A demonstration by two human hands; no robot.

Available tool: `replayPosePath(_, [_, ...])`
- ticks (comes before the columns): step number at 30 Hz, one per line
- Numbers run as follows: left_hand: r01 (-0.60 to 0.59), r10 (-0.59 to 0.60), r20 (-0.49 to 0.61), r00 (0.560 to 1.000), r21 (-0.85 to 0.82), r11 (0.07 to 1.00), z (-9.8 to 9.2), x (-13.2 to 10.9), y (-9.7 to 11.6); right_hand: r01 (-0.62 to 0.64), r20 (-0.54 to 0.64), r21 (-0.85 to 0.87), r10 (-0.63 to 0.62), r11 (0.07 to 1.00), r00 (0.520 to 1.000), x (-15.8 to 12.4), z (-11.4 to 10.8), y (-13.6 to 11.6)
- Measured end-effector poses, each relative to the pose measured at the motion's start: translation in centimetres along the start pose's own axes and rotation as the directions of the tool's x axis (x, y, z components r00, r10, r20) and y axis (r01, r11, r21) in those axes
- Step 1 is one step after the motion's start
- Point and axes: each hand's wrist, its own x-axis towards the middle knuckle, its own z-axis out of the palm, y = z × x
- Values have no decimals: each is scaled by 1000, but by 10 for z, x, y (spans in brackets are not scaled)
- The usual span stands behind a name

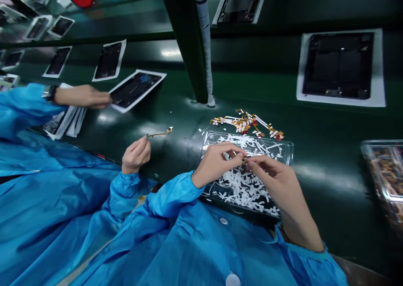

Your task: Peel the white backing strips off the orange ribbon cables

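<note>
On the workbench (321, 126), a plastic tray (291, 152) with strips (242, 191) inside; above the tray, left hand (217, 160) and right hand (280, 179); just behind it, a heap of flex cables (244, 123); farther behind and rightward, a panel (341, 66) on a sheet (378, 76); right, a second tray (382, 143); left, a co-worker's hand (136, 154).

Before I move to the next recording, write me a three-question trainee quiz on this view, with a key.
1. The left hand and right hand meet at a small part above which of these?
(a) a wooden crate
(b) a clear tray with white scraps
(c) a metal bowl

2. True or false: the co-worker's hand beside the wristwatch holds a dark panel.

3. Fill in: seen by the wearer, the pile of ribbon parts lies on the ____ side of the tray.

Key: 1, b; 2, true; 3, far.
</note>
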Motion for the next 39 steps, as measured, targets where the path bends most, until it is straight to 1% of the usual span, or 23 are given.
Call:
replayPosePath(3, [-16,15,-23,1000,-51,999,-2,3,-2,-5,-14,-14,5,1000,1000,-3,-3,0])
replayPosePath(6, [-81,78,-33,996,-100,992,-4,5,-3,-19,-9,-16,19,1000,1000,-6,-4,1])
replayPosePath(10, [-155,156,29,987,-10,988,-4,2,2,-18,-26,9,18,1000,1000,-9,-4,3])
replayPosePath(12, [-188,186,59,981,23,982,-4,0,6,4,-31,7,-4,1000,1000,-8,-4,2])
replayPosePath(13, [-207,204,53,977,43,977,-5,0,7,23,-31,-3,-23,1000,999,-8,-4,2])
replayPosePath(17, [-255,265,-99,959,103,961,-15,1,11,95,-12,-68,-96,993,995,-7,-7,3])
replayPosePath(20, [-269,286,-165,944,121,956,-25,4,11,98,-30,-60,-100,993,995,-6,-8,5])
replayPosePath(22, [-282,330,-232,915,220,934,-27,4,11,93,-51,-50,-96,994,994,-6,-8,5])
replayPosePath(24, [-300,404,-280,871,349,888,-23,0,11,98,-58,-48,-101,994,993,-7,-7,4])
replayPosePath(25, [-319,442,-263,857,403,858,-19,-2,11,107,-57,-46,-110,993,992,-7,-6,4])
replayPosePath(28, [-410,509,-85,857,486,772,-4,-12,10,155,-32,-31,-156,987,987,-8,-4,0])
replayPosePath(30, [-443,530,-9,848,537,718,5,-17,9,186,-20,-40,-187,982,982,-10,-3,-2])
replayPosePath(33, [-449,541,52,839,629,635,10,-20,7,205,-13,-87,-207,975,978,-10,0,-4])
replayPosePath(36, [-445,531,107,840,696,563,9,-19,4,204,-6,-119,-207,972,978,-10,2,-5])
replayPosePath(37, [-439,527,108,843,704,558,8,-18,3,204,-7,-121,-206,972,979,-11,1,-5])
replayPosePath(39, [-427,510,95,855,687,588,6,-16,0,198,-13,-116,-201,973,980,-13,-7,-7])
